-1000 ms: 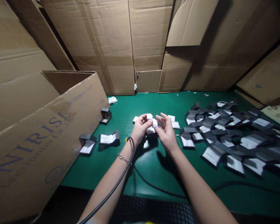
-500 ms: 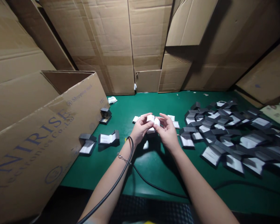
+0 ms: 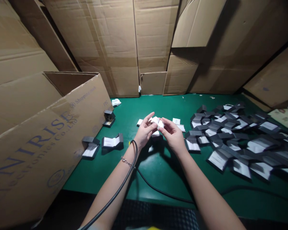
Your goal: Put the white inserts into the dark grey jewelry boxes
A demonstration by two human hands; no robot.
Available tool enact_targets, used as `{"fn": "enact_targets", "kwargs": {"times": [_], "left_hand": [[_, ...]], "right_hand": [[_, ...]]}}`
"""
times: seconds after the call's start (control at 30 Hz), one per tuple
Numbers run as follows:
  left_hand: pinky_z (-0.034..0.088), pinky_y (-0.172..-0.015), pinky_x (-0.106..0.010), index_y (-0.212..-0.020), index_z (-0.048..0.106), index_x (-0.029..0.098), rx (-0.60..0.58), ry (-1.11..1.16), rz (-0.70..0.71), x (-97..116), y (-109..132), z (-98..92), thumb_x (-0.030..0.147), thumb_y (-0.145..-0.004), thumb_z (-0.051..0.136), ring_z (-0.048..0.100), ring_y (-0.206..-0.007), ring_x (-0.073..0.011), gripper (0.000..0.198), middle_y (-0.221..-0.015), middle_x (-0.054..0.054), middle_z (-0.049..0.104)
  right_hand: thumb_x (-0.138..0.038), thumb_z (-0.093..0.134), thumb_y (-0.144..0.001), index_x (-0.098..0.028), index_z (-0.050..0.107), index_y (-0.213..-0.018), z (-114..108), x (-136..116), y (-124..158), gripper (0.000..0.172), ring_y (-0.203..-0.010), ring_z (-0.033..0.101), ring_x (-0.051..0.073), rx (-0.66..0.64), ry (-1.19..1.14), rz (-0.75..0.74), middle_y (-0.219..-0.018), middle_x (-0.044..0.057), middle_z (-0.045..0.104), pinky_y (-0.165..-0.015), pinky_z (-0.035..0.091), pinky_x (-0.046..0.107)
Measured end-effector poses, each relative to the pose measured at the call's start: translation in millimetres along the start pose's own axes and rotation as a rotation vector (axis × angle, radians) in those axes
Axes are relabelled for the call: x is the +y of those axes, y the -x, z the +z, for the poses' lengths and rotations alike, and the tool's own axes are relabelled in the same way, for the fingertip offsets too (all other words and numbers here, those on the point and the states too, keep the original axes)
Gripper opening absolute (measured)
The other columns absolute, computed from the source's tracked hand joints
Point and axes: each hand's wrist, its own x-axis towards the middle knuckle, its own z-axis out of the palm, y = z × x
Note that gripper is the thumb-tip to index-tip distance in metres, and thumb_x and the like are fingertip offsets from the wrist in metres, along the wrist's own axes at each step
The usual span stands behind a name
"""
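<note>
In the middle of the green table, my left hand (image 3: 145,130) pinches a small white folded piece (image 3: 155,120) with slight print on it. My right hand (image 3: 172,132) has thumb and fingers closed on a second white bit (image 3: 161,124) right beside it; I cannot tell whether the two are joined. Just below the fingers sits a dark box with a white inside (image 3: 156,134), partly hidden by the hands. Small white pieces lie behind both hands, one (image 3: 139,122) to the left and another (image 3: 176,121) to the right.
Many open dark boxes with white linings (image 3: 230,134) crowd the table's right side. Several more (image 3: 112,141) stand at left by a large cardboard carton (image 3: 62,134). A black cable (image 3: 158,192) crosses the table and my left forearm. Cardboard walls (image 3: 120,48) close off the back.
The white pieces have turned slightly between my fingers. My left index finger has lifted and straightened, while my right fingers have drawn in closer around their piece.
</note>
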Motion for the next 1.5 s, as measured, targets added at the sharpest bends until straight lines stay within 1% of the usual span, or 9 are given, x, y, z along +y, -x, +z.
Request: {"fn": "enact_targets", "kwargs": {"times": [0.27,0.4,0.53,0.63,0.87,1.0,1.1,1.3,1.5], "left_hand": [[0.044,-0.100,-0.039,-0.108,0.070,0.019,0.065,0.074,-0.026,-11.1,-1.1,5.8,0.021,-0.066,0.080,0.063,-0.106,-0.0204,0.043,-0.111,-0.008,0.069],[0.048,-0.095,-0.035,-0.108,0.070,0.018,0.095,0.111,-0.025,-13.3,0.9,8.0,0.026,-0.072,0.077,0.065,-0.096,-0.0166,0.038,-0.104,-0.006,0.070],[0.052,-0.081,-0.027,-0.109,0.069,0.021,0.090,0.148,-0.057,-13.0,5.1,10.3,0.033,-0.073,0.076,0.064,-0.078,-0.0108,0.038,-0.096,-0.003,0.070],[0.052,-0.075,-0.023,-0.111,0.068,0.024,0.086,0.177,-0.075,-13.4,7.2,11.6,0.034,-0.074,0.076,0.063,-0.074,-0.0091,0.039,-0.096,-0.001,0.069],[0.053,-0.071,-0.022,-0.117,0.064,0.027,0.057,0.203,-0.132,-14.1,7.6,10.6,0.038,-0.079,0.071,0.061,-0.069,-0.0075,0.040,-0.101,-0.002,0.070],[0.053,-0.068,-0.022,-0.122,0.062,0.032,-0.003,0.203,-0.170,-13.3,8.7,10.3,0.041,-0.083,0.066,0.060,-0.065,-0.0070,0.041,-0.105,-0.002,0.070],[0.053,-0.072,-0.023,-0.122,0.062,0.031,-0.018,0.229,-0.151,-14.7,8.7,10.4,0.040,-0.084,0.065,0.061,-0.071,-0.0083,0.039,-0.110,-0.003,0.069],[0.052,-0.082,-0.026,-0.118,0.065,0.029,0.022,0.238,-0.118,-18.4,5.9,9.1,0.038,-0.081,0.069,0.063,-0.087,-0.0128,0.039,-0.112,-0.004,0.068],[0.052,-0.083,-0.027,-0.112,0.069,0.025,0.072,0.237,-0.125,-17.1,5.7,8.6,0.030,-0.079,0.072,0.063,-0.085,-0.0129,0.033,-0.106,-0.004,0.068]], "right_hand": [[-0.048,0.080,-0.063,-0.022,0.065,-0.110,0.2,2.7,-2.0,0.056,-0.112,0.063,0.026,0.063,-0.056,-0.004,-0.118,0.011,0.068,-0.104,0.047,0.047],[-0.049,0.079,-0.065,-0.021,0.064,-0.116,0.5,2.7,0.1,0.060,-0.115,0.062,0.027,0.090,-0.050,-0.005,-0.121,0.012,0.067,-0.105,0.046,0.048],[-0.049,0.068,-0.077,-0.023,0.068,-0.116,0.4,1.1,5.4,0.048,-0.123,0.056,0.027,0.084,0.141,-0.082,-0.131,0.010,0.061,-0.108,0.042,0.049],[-0.046,0.060,-0.084,-0.027,0.069,-0.115,-0.6,0.3,8.9,0.037,-0.129,0.051,0.027,0.047,0.318,-0.193,-0.136,0.007,0.057,-0.112,0.034,0.052],[-0.041,0.058,-0.087,-0.032,0.068,-0.116,-1.7,-0.4,9.7,0.032,-0.127,0.053,0.026,0.057,0.471,-0.267,-0.134,0.004,0.058,-0.116,0.022,0.056],[-0.041,0.059,-0.086,-0.031,0.068,-0.117,-2.1,-1.2,9.4,0.034,-0.128,0.051,0.026,0.046,0.455,-0.275,-0.135,0.004,0.058,-0.115,0.025,0.055],[-0.040,0.060,-0.086,-0.030,0.067,-0.119,-2.6,-0.2,9.4,0.035,-0.130,0.050,0.026,0.020,0.419,-0.264,-0.136,0.005,0.057,-0.113,0.031,0.054],[-0.040,0.063,-0.084,-0.030,0.067,-0.119,-2.6,3.0,8.0,0.037,-0.129,0.050,0.026,0.032,0.385,-0.233,-0.136,0.005,0.056,-0.112,0.033,0.054],[-0.044,0.067,-0.079,-0.026,0.069,-0.115,-1.2,1.6,7.6,0.041,-0.128,0.052,0.027,0.063,0.322,-0.187,-0.132,0.007,0.061,-0.111,0.038,0.049]]}}
